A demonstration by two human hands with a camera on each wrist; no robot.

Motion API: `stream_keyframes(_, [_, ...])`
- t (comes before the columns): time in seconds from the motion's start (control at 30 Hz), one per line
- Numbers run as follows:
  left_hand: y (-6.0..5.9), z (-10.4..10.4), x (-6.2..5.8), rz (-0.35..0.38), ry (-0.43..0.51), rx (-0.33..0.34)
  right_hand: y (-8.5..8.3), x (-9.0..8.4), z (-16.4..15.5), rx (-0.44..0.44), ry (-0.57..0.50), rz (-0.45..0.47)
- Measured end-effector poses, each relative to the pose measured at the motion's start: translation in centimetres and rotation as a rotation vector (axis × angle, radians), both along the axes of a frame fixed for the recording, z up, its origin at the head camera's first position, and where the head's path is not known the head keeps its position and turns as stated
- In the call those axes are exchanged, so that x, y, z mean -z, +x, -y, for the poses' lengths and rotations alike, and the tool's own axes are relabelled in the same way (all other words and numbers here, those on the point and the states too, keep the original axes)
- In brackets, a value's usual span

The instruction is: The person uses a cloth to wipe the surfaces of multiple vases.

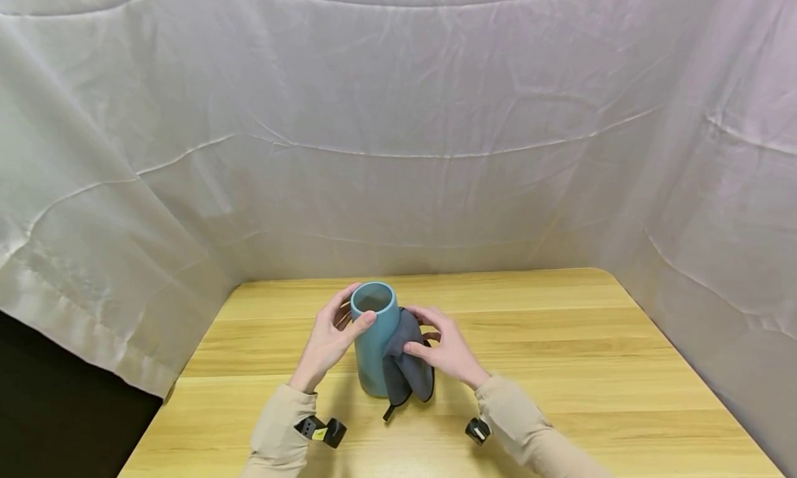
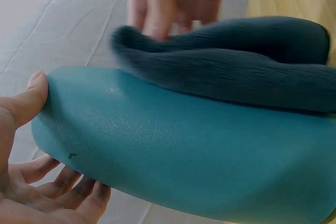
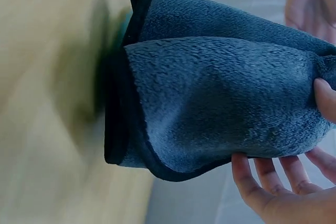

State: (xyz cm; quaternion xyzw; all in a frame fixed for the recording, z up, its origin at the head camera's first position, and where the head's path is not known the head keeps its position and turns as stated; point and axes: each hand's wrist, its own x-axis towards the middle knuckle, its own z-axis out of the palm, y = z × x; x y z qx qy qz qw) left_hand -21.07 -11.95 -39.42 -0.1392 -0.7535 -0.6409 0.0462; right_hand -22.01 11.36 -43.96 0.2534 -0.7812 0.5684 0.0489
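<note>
A teal vase (image 1: 376,339) stands upright on the wooden table (image 1: 560,367), open mouth up. My left hand (image 1: 330,339) grips its upper part, thumb on the near rim and fingers round the far side; the left wrist view shows the vase (image 2: 184,156) with that thumb (image 2: 23,103) against it. My right hand (image 1: 445,350) holds a dark grey cloth (image 1: 407,367) and presses it against the vase's right side. The right wrist view is filled by the cloth (image 3: 220,93), folded, with black trim and a loop, and my fingers (image 3: 252,187) are curled under it.
White fabric sheets (image 1: 398,132) hang behind and on both sides of the table. The table's left edge drops to a dark floor (image 1: 56,409). Small black wrist devices (image 1: 320,431) sit on both sleeves.
</note>
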Motion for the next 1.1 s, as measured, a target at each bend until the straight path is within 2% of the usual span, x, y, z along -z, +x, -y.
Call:
stream_keyframes(0.1, [0.0, 0.0, 0.0, 0.001, -0.001, -0.002, 0.0, 0.7, -0.1, 0.000, 0.020, 0.011])
stream_keyframes(0.23, [0.1, 0.0, 0.0, 0.004, -0.001, -0.002, 0.1, 0.7, 0.0, 0.009, 0.013, 0.021])
stream_keyframes(0.4, [0.1, -0.1, 0.0, 0.008, -0.003, -0.004, 0.1, -0.6, 0.3, 0.022, -0.024, 0.003])
stream_keyframes(0.6, [0.0, -0.1, 0.0, 0.005, -0.004, -0.001, -0.1, -2.7, 0.7, 0.030, -0.060, -0.068])
stream_keyframes(0.77, [0.0, -0.1, 0.0, 0.003, -0.002, 0.001, -0.3, -3.3, 0.7, 0.020, -0.064, -0.082])
stream_keyframes(0.93, [0.0, -0.2, 0.0, 0.000, 0.003, 0.003, -0.3, -2.8, 0.3, 0.015, -0.056, -0.060])
stream_keyframes(1.1, [0.0, -0.3, 0.0, -0.005, 0.001, 0.007, 0.0, -1.1, 0.0, 0.022, -0.026, 0.000])
